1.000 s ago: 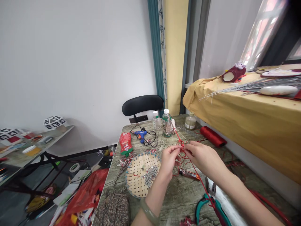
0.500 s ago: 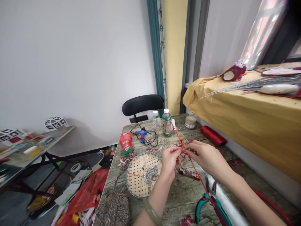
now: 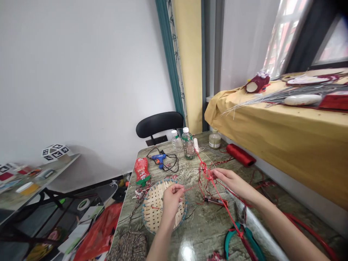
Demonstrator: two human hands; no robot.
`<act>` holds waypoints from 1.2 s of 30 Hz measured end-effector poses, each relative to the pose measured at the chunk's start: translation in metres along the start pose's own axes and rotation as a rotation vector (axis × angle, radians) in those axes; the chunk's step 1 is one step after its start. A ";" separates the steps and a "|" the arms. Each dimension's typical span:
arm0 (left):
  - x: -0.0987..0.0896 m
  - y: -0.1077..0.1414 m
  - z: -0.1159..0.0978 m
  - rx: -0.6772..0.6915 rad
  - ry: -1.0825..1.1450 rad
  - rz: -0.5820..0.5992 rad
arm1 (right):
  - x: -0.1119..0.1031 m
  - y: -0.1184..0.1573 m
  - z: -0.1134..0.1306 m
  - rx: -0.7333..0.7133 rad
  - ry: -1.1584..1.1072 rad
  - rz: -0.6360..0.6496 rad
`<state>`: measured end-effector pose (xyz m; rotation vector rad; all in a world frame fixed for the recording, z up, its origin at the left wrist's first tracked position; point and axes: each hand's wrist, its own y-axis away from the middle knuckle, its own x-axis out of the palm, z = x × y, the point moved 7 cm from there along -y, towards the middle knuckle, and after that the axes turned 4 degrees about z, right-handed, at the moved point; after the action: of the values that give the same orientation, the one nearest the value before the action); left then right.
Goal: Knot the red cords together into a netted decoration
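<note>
A red cord (image 3: 221, 194) runs taut from near the green-labelled bottle (image 3: 187, 145) down to the teal-handled pliers (image 3: 240, 232), with a knotted part (image 3: 203, 170) along it and loose strands hanging below. My right hand (image 3: 231, 181) is closed at the knotted part, thumb and forefinger pinching the red cord. Over the woven basket (image 3: 152, 214), my left hand (image 3: 172, 199) is closed in a pinch on a thin red cord end that sticks out to the right. A red-labelled small box (image 3: 216, 201) lies on the table below the knots.
A blue glue gun (image 3: 159, 158) with its black cable, a red pouch (image 3: 142, 169) and a jar (image 3: 214, 139) stand or lie toward the back. A red spool (image 3: 240, 154) is at the right. Grey-brown yarn (image 3: 129, 246) lies front left. A black chair (image 3: 160, 125) is behind.
My left hand has left the knotted part and moved left over the basket, drawing a thin cord end. My right hand stays by the knots. The view has turned slightly right.
</note>
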<state>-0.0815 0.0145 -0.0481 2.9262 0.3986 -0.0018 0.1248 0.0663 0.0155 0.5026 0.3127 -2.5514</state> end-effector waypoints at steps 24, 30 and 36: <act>0.088 0.005 -0.058 0.200 -0.071 0.259 | 0.008 -0.002 0.001 0.233 -0.179 0.009; 0.095 0.003 -0.062 0.135 -0.003 0.345 | 0.004 -0.004 0.003 0.253 -0.137 0.010; 0.094 0.001 -0.061 0.088 -0.042 0.384 | 0.002 -0.005 0.001 0.209 -0.035 0.013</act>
<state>0.0075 0.0498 0.0100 3.0320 -0.1780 -0.0271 0.1204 0.0693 0.0166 0.5337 0.0299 -2.5911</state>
